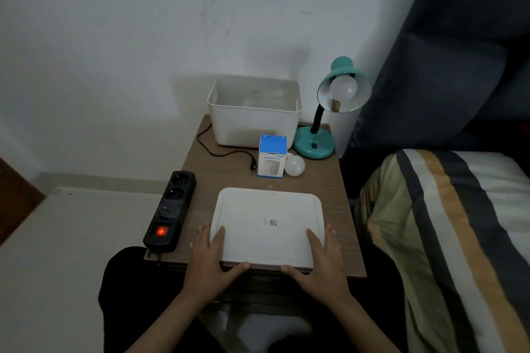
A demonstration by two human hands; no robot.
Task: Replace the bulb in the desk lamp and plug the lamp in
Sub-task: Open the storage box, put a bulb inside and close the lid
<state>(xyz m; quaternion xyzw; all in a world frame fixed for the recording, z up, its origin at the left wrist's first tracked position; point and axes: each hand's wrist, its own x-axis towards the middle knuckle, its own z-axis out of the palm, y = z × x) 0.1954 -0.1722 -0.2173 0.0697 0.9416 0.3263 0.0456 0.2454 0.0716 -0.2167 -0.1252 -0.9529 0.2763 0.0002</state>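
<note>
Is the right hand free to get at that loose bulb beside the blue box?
Probably yes. The right hand rests on the white lid, gripping nothing; bare tabletop lies between it and the loose bulb.

Wood-grain table, matt white plastic lid, glossy teal lamp.

1. A white open bin stood at the back of the wooden table, against the wall.
2. A flat white lid lay at the table's near edge.
3. A small blue-and-white box stood upright between bin and lid.
4. A striped blanket covered the bed to the right.
</note>
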